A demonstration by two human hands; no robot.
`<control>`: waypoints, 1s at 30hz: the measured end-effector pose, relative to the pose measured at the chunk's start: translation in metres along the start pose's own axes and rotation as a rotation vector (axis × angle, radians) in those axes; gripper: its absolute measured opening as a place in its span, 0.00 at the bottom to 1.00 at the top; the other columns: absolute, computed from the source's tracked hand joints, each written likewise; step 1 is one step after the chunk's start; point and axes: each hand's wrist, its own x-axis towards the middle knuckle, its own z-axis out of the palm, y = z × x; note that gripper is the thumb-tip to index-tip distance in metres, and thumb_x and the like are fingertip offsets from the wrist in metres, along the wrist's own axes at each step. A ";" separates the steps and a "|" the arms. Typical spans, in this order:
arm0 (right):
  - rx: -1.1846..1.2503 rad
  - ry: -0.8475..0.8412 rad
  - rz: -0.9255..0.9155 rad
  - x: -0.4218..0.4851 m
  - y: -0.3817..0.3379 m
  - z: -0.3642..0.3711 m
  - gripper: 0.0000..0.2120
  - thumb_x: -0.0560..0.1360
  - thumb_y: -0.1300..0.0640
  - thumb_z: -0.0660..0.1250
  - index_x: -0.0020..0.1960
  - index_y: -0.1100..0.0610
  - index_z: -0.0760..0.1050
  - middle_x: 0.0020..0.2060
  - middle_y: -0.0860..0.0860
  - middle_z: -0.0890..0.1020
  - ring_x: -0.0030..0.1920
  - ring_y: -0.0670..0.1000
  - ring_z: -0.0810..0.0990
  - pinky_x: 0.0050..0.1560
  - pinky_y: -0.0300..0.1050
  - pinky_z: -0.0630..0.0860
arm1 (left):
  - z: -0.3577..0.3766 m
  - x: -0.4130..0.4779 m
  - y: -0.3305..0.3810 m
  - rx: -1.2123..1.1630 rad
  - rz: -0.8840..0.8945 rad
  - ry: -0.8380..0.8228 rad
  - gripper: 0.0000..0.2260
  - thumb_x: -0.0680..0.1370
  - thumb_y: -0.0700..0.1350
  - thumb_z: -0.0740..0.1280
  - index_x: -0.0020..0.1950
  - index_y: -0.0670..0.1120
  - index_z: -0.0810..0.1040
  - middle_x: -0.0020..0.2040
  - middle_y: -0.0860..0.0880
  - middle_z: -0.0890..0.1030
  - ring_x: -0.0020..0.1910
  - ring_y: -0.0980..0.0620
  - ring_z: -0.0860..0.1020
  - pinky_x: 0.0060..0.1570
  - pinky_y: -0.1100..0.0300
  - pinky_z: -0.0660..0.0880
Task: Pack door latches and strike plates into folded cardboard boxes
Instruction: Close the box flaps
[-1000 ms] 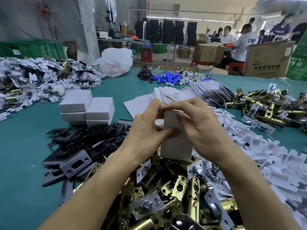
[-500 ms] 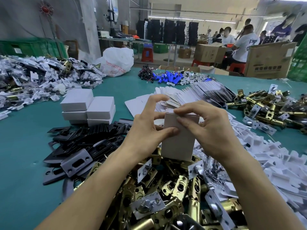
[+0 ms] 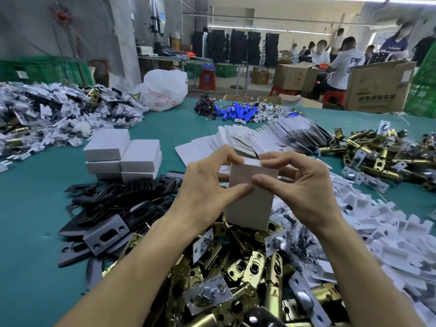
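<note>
at frame centre your left hand (image 3: 207, 185) and right hand (image 3: 304, 187) pinch the upright cardboard box (image 3: 250, 201) over the brass latches (image 3: 236, 274); squeeze the top flap (image 3: 251, 162) unevenly and it may crease or slip free.

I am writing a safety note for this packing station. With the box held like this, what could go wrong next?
1. The left hand and the right hand pinch only the upper part of the white box, above the latch pile; if the grip slips, it may fall among the latches and get dented.
2. The top flap looks thin and could crease under the fingertips.
</note>
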 end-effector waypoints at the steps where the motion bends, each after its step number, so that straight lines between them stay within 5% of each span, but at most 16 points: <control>1: 0.027 -0.011 0.015 0.000 0.000 -0.001 0.11 0.62 0.53 0.78 0.43 0.51 0.82 0.50 0.48 0.86 0.45 0.52 0.86 0.41 0.46 0.83 | 0.000 0.001 0.000 0.015 -0.002 -0.002 0.16 0.70 0.46 0.80 0.51 0.56 0.76 0.53 0.55 0.83 0.46 0.59 0.85 0.36 0.53 0.84; 5: 0.085 -0.073 0.084 0.003 -0.002 -0.010 0.11 0.64 0.52 0.77 0.46 0.48 0.86 0.47 0.49 0.87 0.39 0.54 0.85 0.40 0.49 0.83 | 0.000 0.002 -0.001 0.030 -0.051 -0.024 0.18 0.71 0.46 0.79 0.50 0.62 0.74 0.54 0.58 0.81 0.44 0.62 0.84 0.37 0.59 0.83; 8: 0.065 -0.048 0.111 0.004 -0.003 -0.010 0.09 0.66 0.53 0.77 0.46 0.48 0.86 0.45 0.54 0.86 0.41 0.65 0.85 0.42 0.61 0.83 | 0.000 0.001 -0.003 -0.023 -0.158 -0.085 0.21 0.73 0.47 0.77 0.53 0.65 0.69 0.53 0.56 0.81 0.42 0.60 0.84 0.35 0.63 0.79; 12: 0.153 0.072 0.087 0.006 -0.013 -0.005 0.06 0.69 0.58 0.75 0.46 0.51 0.84 0.44 0.57 0.85 0.42 0.55 0.86 0.35 0.49 0.83 | 0.001 0.002 0.000 -0.012 -0.300 -0.154 0.19 0.71 0.63 0.72 0.57 0.61 0.71 0.50 0.54 0.83 0.47 0.57 0.83 0.43 0.57 0.80; 15: 0.307 0.167 0.144 0.009 -0.021 -0.004 0.10 0.68 0.54 0.74 0.48 0.54 0.83 0.43 0.57 0.85 0.42 0.54 0.86 0.35 0.45 0.82 | -0.001 0.005 0.008 -0.215 -0.333 -0.166 0.21 0.72 0.63 0.72 0.58 0.52 0.75 0.44 0.52 0.85 0.40 0.50 0.85 0.33 0.52 0.82; 18: 0.324 0.176 0.265 0.012 -0.020 -0.001 0.12 0.73 0.58 0.72 0.57 0.52 0.80 0.45 0.55 0.85 0.44 0.53 0.86 0.38 0.46 0.82 | -0.007 0.006 0.012 -0.342 -0.442 -0.231 0.18 0.76 0.60 0.67 0.56 0.48 0.75 0.34 0.50 0.83 0.26 0.50 0.80 0.22 0.62 0.74; 21: 0.203 0.108 0.367 0.009 -0.020 0.003 0.17 0.77 0.55 0.70 0.65 0.45 0.73 0.52 0.51 0.82 0.46 0.50 0.86 0.41 0.48 0.84 | -0.015 0.011 0.007 -0.419 -0.581 -0.037 0.16 0.79 0.57 0.66 0.52 0.43 0.75 0.29 0.50 0.80 0.22 0.55 0.75 0.18 0.66 0.69; 26: 0.146 -0.032 0.367 0.007 -0.020 0.011 0.07 0.77 0.53 0.70 0.55 0.47 0.79 0.45 0.45 0.84 0.44 0.49 0.85 0.40 0.48 0.84 | -0.048 0.039 -0.003 -0.734 -0.757 0.420 0.13 0.79 0.53 0.70 0.46 0.43 0.76 0.24 0.48 0.77 0.19 0.55 0.73 0.18 0.67 0.71; 30: 0.136 -0.077 0.359 0.006 -0.022 0.013 0.04 0.76 0.53 0.71 0.51 0.48 0.81 0.41 0.44 0.85 0.44 0.49 0.85 0.41 0.47 0.83 | -0.082 0.064 -0.025 -0.710 -0.802 0.613 0.09 0.81 0.46 0.69 0.45 0.42 0.74 0.22 0.45 0.76 0.16 0.56 0.71 0.18 0.67 0.71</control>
